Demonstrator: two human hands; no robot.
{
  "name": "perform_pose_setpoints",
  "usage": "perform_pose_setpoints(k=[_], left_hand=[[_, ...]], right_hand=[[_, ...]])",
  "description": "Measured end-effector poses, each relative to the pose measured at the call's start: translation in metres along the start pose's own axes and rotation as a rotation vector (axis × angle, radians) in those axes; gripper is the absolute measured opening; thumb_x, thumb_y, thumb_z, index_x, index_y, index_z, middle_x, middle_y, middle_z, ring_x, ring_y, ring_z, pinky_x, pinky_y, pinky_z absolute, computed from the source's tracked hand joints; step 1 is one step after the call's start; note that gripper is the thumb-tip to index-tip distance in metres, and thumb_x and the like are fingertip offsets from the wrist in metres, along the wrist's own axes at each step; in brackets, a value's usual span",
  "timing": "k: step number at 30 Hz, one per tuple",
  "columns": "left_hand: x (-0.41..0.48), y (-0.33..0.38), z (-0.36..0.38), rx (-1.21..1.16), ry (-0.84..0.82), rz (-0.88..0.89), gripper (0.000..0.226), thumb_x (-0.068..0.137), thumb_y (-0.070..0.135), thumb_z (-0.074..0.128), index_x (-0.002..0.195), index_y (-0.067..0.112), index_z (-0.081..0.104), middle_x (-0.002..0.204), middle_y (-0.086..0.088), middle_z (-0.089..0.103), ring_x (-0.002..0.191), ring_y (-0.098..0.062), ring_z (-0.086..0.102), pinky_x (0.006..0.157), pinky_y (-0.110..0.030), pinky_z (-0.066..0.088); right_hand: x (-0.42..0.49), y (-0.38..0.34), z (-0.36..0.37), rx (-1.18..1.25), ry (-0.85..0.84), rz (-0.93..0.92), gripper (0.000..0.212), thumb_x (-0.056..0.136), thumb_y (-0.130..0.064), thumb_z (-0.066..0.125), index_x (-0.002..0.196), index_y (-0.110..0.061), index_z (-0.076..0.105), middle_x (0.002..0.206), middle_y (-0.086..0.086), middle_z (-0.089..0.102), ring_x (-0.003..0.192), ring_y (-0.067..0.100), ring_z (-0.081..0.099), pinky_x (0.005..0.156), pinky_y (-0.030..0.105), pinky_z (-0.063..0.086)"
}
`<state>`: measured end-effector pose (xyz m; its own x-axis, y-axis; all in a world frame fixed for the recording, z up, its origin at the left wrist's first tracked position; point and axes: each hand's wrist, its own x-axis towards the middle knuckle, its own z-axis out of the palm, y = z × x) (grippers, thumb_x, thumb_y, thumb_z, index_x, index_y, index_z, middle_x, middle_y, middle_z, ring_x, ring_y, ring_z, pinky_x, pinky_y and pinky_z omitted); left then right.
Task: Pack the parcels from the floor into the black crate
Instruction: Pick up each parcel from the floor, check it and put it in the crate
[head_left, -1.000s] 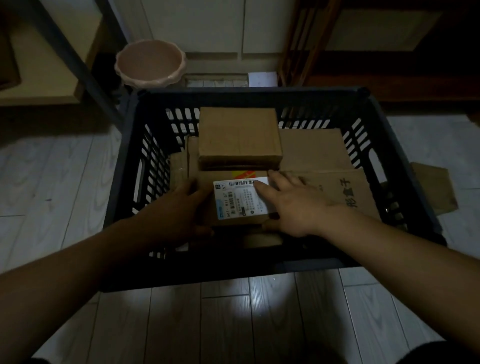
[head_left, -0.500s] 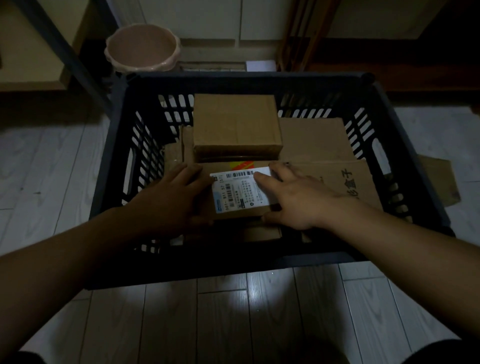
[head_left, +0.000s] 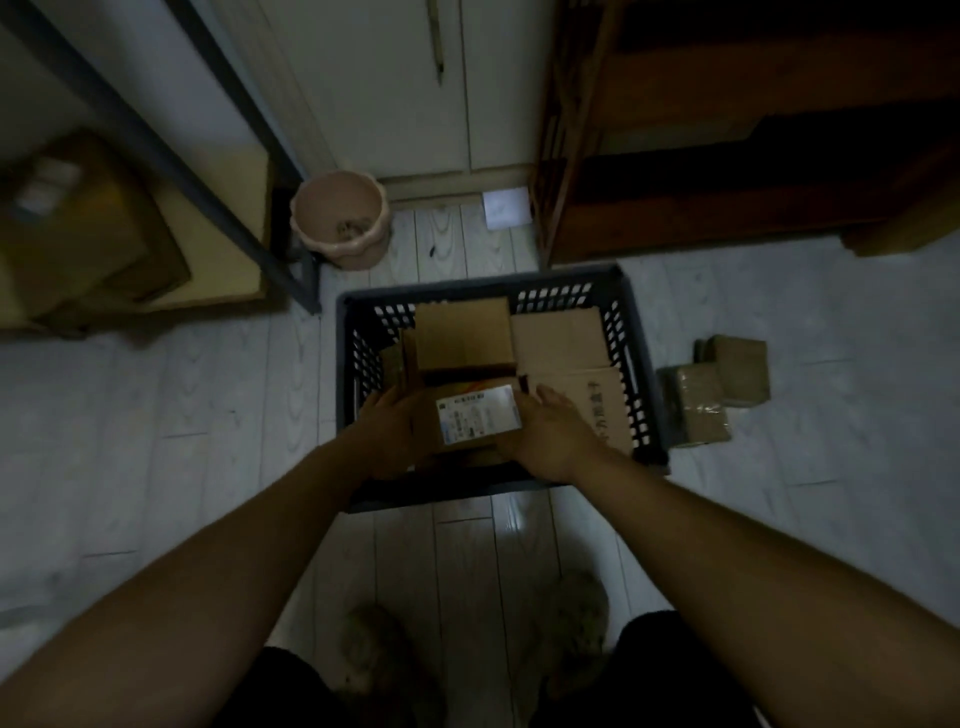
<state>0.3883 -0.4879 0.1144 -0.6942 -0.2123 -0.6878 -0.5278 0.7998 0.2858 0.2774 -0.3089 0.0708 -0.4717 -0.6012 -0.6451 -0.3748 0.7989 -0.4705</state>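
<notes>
In the black crate (head_left: 447, 486), the labelled parcel (head_left: 478, 423) sits gripped between left hand (head_left: 389, 431) and right hand (head_left: 553, 434) fingers.

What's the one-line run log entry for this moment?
stage: packing | left hand and right hand: holding labelled parcel inside black crate | floor: two parcels right of crate, not yet packed
</notes>
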Motion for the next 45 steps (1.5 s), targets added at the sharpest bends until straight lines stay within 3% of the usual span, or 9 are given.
perform_pose_setpoints(k=[3, 6, 8, 13, 20, 23, 31, 37, 45], left_hand=[[-0.093, 0.031, -0.037, -0.054, 0.007, -0.011, 0.083, 0.076, 0.065, 0.048, 0.144, 0.018, 0.033, 0.145, -0.006, 0.037, 0.134, -0.027, 0.033, 0.114, -0.038, 0.021], [-0.193, 0.071, -0.077, -0.031, -0.008, -0.032, 0.068, 0.092, 0.045, 0.051, 0.148, 0.020, 0.022, 0.153, -0.006, 0.023, 0.140, -0.024, 0.020, 0.115, -0.033, 0.012], [-0.245, 0.093, -0.101, -0.039, 0.010, -0.077, 0.069, 0.094, 0.043, 0.047, 0.150, 0.021, 0.013, 0.158, -0.007, 0.012, 0.144, -0.023, 0.009, 0.116, -0.032, 0.005], [-0.329, 0.145, -0.137, 0.009, 0.180, -0.013, 0.059, 0.094, 0.034, 0.050, 0.147, 0.021, 0.025, 0.155, -0.006, 0.021, 0.143, -0.022, 0.016, 0.116, -0.033, 0.012], [-0.384, 0.177, -0.144, -0.025, 0.295, 0.052, 0.079, 0.083, 0.051, 0.059, 0.148, 0.026, 0.023, 0.155, -0.007, 0.020, 0.141, -0.026, 0.020, 0.116, -0.041, 0.023], [-0.410, 0.208, -0.143, -0.043, 0.328, 0.106, 0.079, 0.085, 0.050, 0.058, 0.149, 0.024, 0.020, 0.159, -0.006, 0.008, 0.145, -0.025, 0.012, 0.118, -0.038, 0.016], [-0.423, 0.313, -0.137, -0.093, 0.356, 0.244, 0.077, 0.087, 0.048, 0.057, 0.149, 0.026, 0.017, 0.158, -0.004, 0.012, 0.145, -0.021, 0.012, 0.117, -0.035, 0.015], [-0.384, 0.444, -0.107, -0.240, 0.273, 0.299, 0.072, 0.090, 0.042, 0.056, 0.149, 0.025, 0.018, 0.158, -0.004, 0.014, 0.145, -0.022, 0.016, 0.117, -0.037, 0.020], [-0.331, 0.530, -0.061, -0.377, 0.161, 0.231, 0.072, 0.088, 0.043, 0.058, 0.148, 0.029, 0.021, 0.156, 0.001, 0.021, 0.141, -0.019, 0.025, 0.114, -0.035, 0.024]], right_hand=[[-0.081, -0.027, -0.040, 0.009, -0.028, 0.009, 0.072, 0.086, -0.058, 0.047, 0.147, -0.026, 0.028, 0.153, 0.005, 0.028, 0.141, 0.029, 0.019, 0.114, 0.039, 0.024], [-0.156, -0.045, -0.079, -0.029, -0.062, 0.024, 0.071, 0.072, -0.069, 0.035, 0.128, -0.026, 0.042, 0.141, 0.013, 0.043, 0.137, 0.033, 0.027, 0.110, 0.044, 0.031], [-0.207, -0.060, -0.113, -0.100, -0.053, 0.007, 0.064, 0.075, -0.067, 0.036, 0.122, -0.024, 0.045, 0.134, 0.015, 0.048, 0.132, 0.035, 0.035, 0.106, 0.045, 0.034], [-0.305, -0.086, -0.184, -0.244, 0.111, -0.063, 0.056, 0.088, -0.044, 0.055, 0.136, -0.017, 0.042, 0.135, 0.012, 0.042, 0.121, 0.030, 0.041, 0.098, 0.038, 0.042], [-0.447, -0.073, -0.222, -0.333, 0.264, 0.064, 0.071, 0.094, -0.048, 0.049, 0.151, -0.021, 0.019, 0.158, 0.008, 0.014, 0.143, 0.027, 0.021, 0.114, 0.036, 0.025], [-0.501, -0.058, -0.236, -0.368, 0.333, 0.132, 0.069, 0.094, -0.049, 0.049, 0.151, -0.022, 0.021, 0.157, 0.006, 0.018, 0.141, 0.026, 0.026, 0.112, 0.036, 0.028], [-0.561, 0.007, -0.255, -0.340, 0.438, 0.133, 0.067, 0.093, -0.049, 0.049, 0.149, -0.023, 0.024, 0.154, 0.004, 0.024, 0.138, 0.024, 0.031, 0.110, 0.036, 0.033], [-0.597, 0.107, -0.295, -0.289, 0.456, 0.098, 0.067, 0.093, -0.048, 0.049, 0.150, -0.023, 0.023, 0.155, 0.003, 0.023, 0.140, 0.023, 0.029, 0.112, 0.035, 0.030], [-0.588, 0.213, -0.328, -0.123, 0.389, 0.113, 0.068, 0.092, -0.049, 0.050, 0.150, -0.022, 0.025, 0.154, 0.006, 0.026, 0.138, 0.025, 0.032, 0.112, 0.037, 0.031]])
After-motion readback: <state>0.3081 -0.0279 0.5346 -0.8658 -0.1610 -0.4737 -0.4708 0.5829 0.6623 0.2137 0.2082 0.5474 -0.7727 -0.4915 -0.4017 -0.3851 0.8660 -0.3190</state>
